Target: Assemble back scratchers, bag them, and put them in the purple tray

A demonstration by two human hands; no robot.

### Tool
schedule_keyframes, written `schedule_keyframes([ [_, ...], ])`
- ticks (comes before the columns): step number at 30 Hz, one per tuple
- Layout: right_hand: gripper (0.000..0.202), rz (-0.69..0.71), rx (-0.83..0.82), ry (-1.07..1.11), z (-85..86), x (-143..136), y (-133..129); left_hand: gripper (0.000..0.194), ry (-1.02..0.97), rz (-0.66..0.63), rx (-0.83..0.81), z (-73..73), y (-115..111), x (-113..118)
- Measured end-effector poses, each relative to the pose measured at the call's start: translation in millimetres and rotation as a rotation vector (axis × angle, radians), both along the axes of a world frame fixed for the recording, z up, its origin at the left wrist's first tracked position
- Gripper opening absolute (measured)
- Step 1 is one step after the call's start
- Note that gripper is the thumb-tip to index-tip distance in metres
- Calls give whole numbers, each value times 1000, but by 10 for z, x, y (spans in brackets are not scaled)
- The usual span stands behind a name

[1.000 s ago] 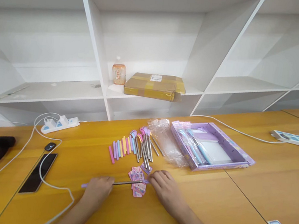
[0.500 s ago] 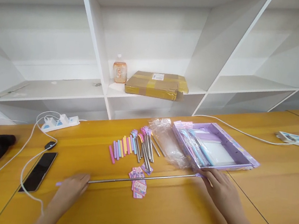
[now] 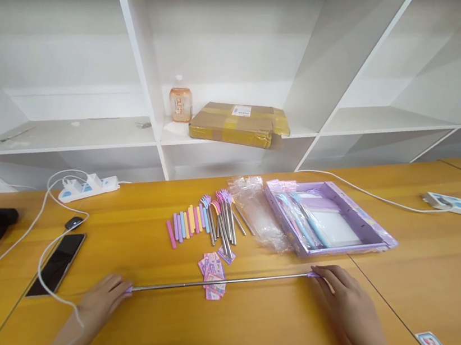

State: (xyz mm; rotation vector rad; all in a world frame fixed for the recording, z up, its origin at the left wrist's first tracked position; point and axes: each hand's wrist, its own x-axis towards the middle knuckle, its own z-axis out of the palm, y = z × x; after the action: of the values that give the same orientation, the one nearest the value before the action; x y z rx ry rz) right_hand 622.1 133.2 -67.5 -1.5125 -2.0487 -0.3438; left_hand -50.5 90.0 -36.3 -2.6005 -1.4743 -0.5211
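Note:
Stretched between my hands is a telescopic back scratcher (image 3: 185, 284), its thin metal rod drawn out long. My left hand (image 3: 101, 297) is closed around the purple part at its left end. My right hand (image 3: 340, 291) pinches the purple piece at the other end, mostly covered by my fingers. The rod passes over a pile of small printed cards (image 3: 213, 292). Behind it lie several short metal back scratchers (image 3: 228, 223) with coloured claw heads, beside a row of coloured handle tubes (image 3: 187, 224).
A purple box (image 3: 356, 248) holds bagged back scratchers (image 3: 306, 222), with clear plastic bags (image 3: 259, 216) beside it. To the left are a phone (image 3: 57, 263), a white cable (image 3: 42, 252) and a power strip (image 3: 89, 189). Shelves behind hold a carton (image 3: 232, 127) and a bottle (image 3: 180, 104).
My left hand has shifted to the rod's left end, covering the purple part that stuck out beyond it. My right hand and its end have moved slightly right, away from the box edge.

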Motion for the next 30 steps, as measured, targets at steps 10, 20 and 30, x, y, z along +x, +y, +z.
schedule_keyframes([
  [10,21,91,-2,70,138,-379,-125,35,-58,-3,-103,138,-240,507],
  [20,29,540,-57,84,300,-2016,-443,36,7,-83,-19,-51,-293,1539],
  [30,22,500,-124,209,89,-2262,-452,29,-53,-60,-140,-212,-214,1822],
])
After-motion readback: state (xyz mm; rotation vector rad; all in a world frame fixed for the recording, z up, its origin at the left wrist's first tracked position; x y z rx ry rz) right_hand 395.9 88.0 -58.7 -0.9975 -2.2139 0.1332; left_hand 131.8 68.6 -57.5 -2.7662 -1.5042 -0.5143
